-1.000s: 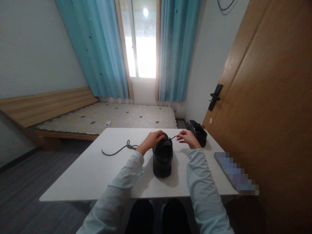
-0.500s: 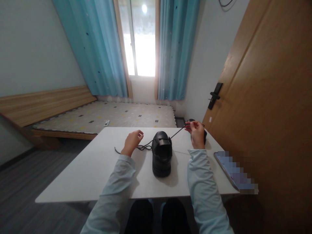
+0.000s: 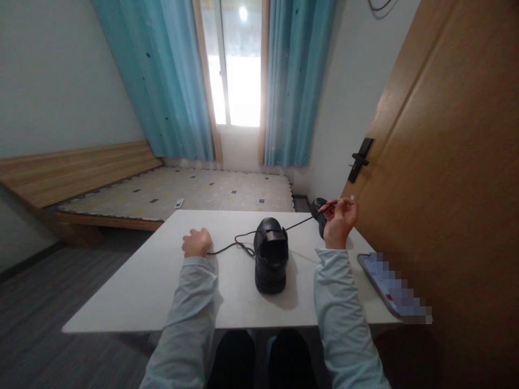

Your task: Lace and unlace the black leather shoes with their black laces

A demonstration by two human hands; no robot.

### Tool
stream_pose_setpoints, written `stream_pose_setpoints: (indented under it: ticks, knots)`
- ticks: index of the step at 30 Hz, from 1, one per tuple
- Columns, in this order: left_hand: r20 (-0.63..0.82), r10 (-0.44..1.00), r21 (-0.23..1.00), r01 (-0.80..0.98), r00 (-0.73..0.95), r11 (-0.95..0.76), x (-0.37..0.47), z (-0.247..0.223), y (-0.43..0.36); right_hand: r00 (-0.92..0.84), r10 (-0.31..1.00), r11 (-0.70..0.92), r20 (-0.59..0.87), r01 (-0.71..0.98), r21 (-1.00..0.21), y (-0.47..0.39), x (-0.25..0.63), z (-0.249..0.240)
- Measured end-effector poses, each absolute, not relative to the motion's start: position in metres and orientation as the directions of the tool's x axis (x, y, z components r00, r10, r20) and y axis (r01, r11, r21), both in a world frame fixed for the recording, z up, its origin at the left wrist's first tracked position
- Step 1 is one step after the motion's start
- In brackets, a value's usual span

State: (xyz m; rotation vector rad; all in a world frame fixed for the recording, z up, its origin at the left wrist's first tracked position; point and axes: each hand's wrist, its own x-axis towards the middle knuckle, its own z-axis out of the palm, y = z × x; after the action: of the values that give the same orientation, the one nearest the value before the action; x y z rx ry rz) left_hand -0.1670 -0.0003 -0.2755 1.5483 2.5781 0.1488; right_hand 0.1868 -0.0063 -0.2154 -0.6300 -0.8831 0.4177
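A black shoe (image 3: 270, 278) stands upright on the white table (image 3: 133, 286), its heel toward me and its tongue raised. From both sides of it runs a black shoelace (image 3: 300, 222). My right hand (image 3: 339, 222) pinches the right end, and that length is pulled straight up and away from the shoe. Low over the table at the left, my left hand (image 3: 197, 242) has its fingers curled on the other end, which lies slack with a loop beside the shoe. A second black shoe (image 3: 318, 212) is partly hidden behind my right hand.
A tablet-like device (image 3: 377, 281), its screen blurred out, lies at the table's right edge. Beyond the table is a bed (image 3: 194, 186) with a small white remote (image 3: 179, 203) on it. A wooden door (image 3: 438, 162) stands close on the right.
My left hand has moved left and closed on the lace's left end. My right hand has moved further right, drawing out more lace. The shoe stays in place.
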Motion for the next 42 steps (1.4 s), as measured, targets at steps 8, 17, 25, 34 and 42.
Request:
stream_pose_setpoints:
  ticks: [8, 17, 25, 34, 42]
  knots:
    - [0.002, 0.955, 0.150, 0.945, -0.296, 0.292, -0.171, -0.271, -0.010, 0.548, 0.573, 0.745, 0.610, -0.037, -0.666, -0.005, 0.180, -0.216]
    - [0.033, 0.979, 0.273, 0.944, -0.202, 0.186, -0.156, -0.261, 0.001, 0.135, 0.851, 0.512, 0.508, 0.002, -0.859, -0.015, 0.139, -0.218]
    - [0.322, 0.941, 0.739, 0.594, 0.105, -0.319, -0.105, -0.243, -0.001, -0.038, 0.884, 0.459, 0.466, 0.268, -0.847, -0.021, 0.106, -0.227]
    - [0.309, 0.933, 0.947, 0.029, 0.181, -0.320, -0.067, -0.251, -0.010, -0.003, 0.880, 0.461, 0.474, 0.235, -0.855, -0.019, 0.102, -0.232]
    - [0.287, 0.935, 0.958, -0.054, 0.207, -0.282, -0.059, -0.256, -0.012, -0.038, 0.898, 0.440, 0.438, 0.119, -0.890, -0.017, 0.099, -0.236]
